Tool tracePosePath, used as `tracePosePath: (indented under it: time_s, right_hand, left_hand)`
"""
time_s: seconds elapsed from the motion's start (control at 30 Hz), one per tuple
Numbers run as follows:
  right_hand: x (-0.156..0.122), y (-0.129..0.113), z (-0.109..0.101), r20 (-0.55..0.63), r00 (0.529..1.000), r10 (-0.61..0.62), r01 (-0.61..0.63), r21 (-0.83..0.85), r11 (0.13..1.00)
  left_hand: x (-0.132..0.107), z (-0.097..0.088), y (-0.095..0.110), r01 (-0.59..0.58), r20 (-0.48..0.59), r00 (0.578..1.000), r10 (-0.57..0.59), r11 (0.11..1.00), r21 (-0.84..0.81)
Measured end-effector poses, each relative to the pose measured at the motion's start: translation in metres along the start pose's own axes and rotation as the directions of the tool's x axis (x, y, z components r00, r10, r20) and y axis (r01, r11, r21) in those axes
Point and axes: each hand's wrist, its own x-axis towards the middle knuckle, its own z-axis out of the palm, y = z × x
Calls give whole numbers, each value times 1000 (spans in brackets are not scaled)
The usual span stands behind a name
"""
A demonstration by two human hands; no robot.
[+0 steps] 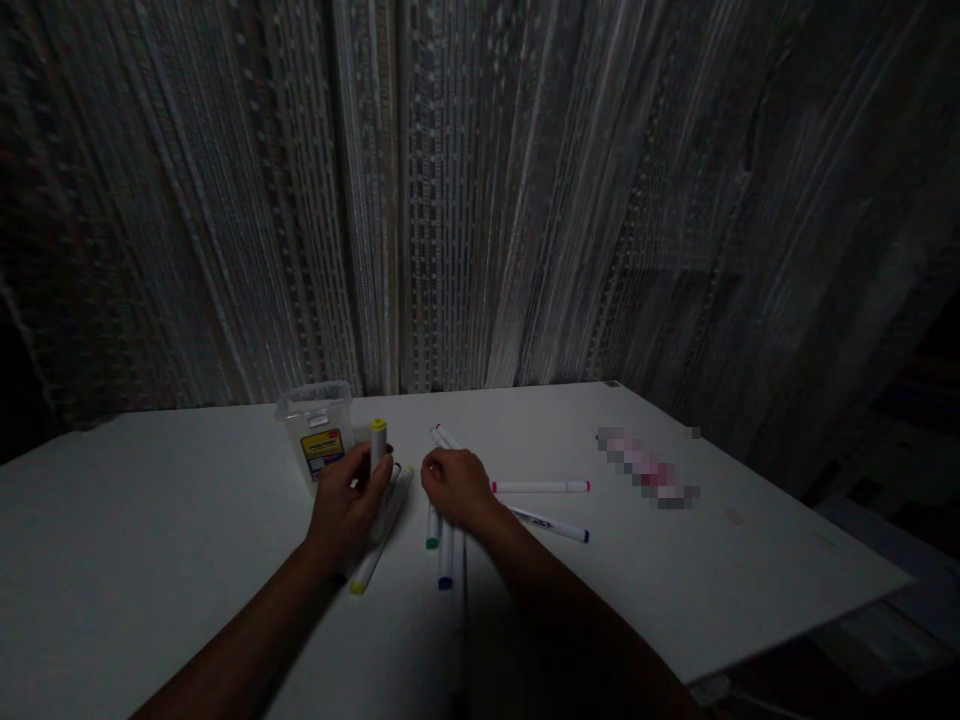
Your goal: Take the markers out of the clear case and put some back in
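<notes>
My left hand point(346, 500) grips a white marker point(378, 450) with a yellow end pointing up, just in front of a clear plastic tub point(315, 430) with a yellow and blue label. Below that hand lies another yellow-ended marker point(382, 540) on the table, beside a dark-ended one partly covered by the hand. My right hand point(457, 485) has its fingers curled together over several loose markers; what they hold, if anything, is hidden. From under it stick out a green-ended marker point(433, 527) and a blue-ended marker point(446, 560).
A pink-ended marker point(541, 487) and a dark blue-ended marker point(551, 525) lie right of my right hand. Farther right, a pixelated patch point(646, 468) hides something on the white table point(225, 560). A string curtain point(450, 200) hangs behind the table's far edge.
</notes>
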Motion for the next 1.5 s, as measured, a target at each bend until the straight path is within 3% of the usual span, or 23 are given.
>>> tracePosePath:
  time_s: [1.5]
  right_hand:
    - [0, -1, 0, 21, 1000, 21, -21, -12, 1000]
  left_hand:
    - [1, -1, 6, -7, 14, 1000, 7, 1000, -4]
